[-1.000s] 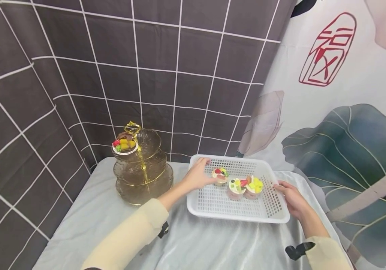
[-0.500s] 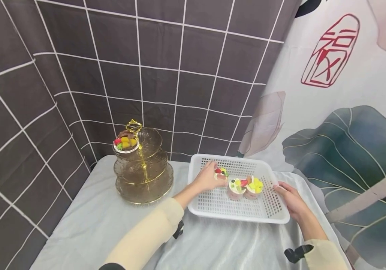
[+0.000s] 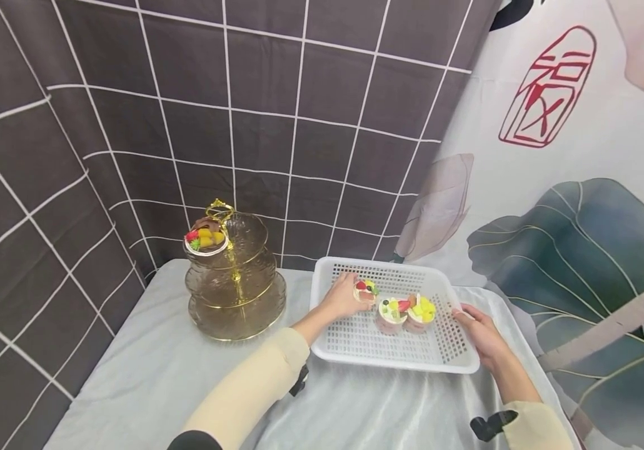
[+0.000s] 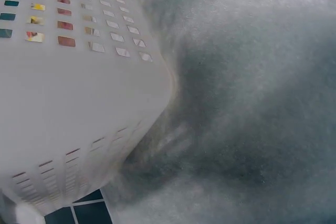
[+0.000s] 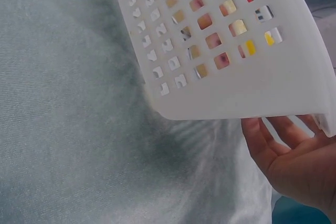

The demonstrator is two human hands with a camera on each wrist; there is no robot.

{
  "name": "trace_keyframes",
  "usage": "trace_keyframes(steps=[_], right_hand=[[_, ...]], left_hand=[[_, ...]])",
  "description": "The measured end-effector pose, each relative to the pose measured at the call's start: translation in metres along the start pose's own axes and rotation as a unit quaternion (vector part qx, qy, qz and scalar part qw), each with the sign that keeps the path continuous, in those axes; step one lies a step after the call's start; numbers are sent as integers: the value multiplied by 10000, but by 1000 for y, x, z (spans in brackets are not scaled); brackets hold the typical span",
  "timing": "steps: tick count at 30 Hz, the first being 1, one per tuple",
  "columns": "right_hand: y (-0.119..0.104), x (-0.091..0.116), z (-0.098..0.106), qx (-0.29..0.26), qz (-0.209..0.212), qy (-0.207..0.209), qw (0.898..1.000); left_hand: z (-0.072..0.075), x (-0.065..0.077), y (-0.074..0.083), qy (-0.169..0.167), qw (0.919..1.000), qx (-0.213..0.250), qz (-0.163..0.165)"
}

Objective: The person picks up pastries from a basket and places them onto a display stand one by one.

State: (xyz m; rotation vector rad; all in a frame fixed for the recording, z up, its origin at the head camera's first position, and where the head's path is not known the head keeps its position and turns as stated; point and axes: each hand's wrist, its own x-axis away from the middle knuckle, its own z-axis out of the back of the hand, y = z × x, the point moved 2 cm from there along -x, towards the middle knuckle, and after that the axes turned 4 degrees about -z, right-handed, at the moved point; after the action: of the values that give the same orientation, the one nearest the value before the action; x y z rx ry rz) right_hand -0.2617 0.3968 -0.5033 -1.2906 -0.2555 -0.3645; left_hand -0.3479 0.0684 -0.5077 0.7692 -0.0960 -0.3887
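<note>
In the head view a white perforated plastic basket (image 3: 395, 360) stands on the cloth. My left hand (image 3: 340, 299) reaches over its left side and grips a small fruit-topped dessert cup (image 3: 365, 288); the fingers partly cover the cup. Just right of it are two more dessert cups, one with white cream and red fruit (image 3: 392, 314), one with yellow fruit pieces (image 3: 422, 310). My right hand (image 3: 482, 337) holds the basket's right rim, and the right wrist view shows its fingers (image 5: 257, 142) at that rim. The left wrist view shows the basket wall (image 4: 79, 93), not the hand.
Left of the basket stands a three-tier glass stand (image 3: 237, 312) with a gold post and handle. A fruit-and-chocolate dessert cup (image 3: 206, 240) sits on its top tier. Behind the cloth-covered table (image 3: 147, 375) hang a dark grid curtain (image 3: 322, 150) and a printed one (image 3: 479, 112).
My left hand has moved right from the basket's left edge and taken hold of the nearest dessert cup. The right hand has stayed at the rim.
</note>
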Motion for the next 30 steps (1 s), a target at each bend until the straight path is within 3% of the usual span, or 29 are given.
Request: trace_keyframes(steps=[15,30], right_hand=[[4,1,2,-29,81,-14,10000],[1,-1,-2,58,-12,87,9999]], left_hand=[[-12,-8,2,-119,9955,-941,-49],[-10,-6,0,17,9981,-604,-100]])
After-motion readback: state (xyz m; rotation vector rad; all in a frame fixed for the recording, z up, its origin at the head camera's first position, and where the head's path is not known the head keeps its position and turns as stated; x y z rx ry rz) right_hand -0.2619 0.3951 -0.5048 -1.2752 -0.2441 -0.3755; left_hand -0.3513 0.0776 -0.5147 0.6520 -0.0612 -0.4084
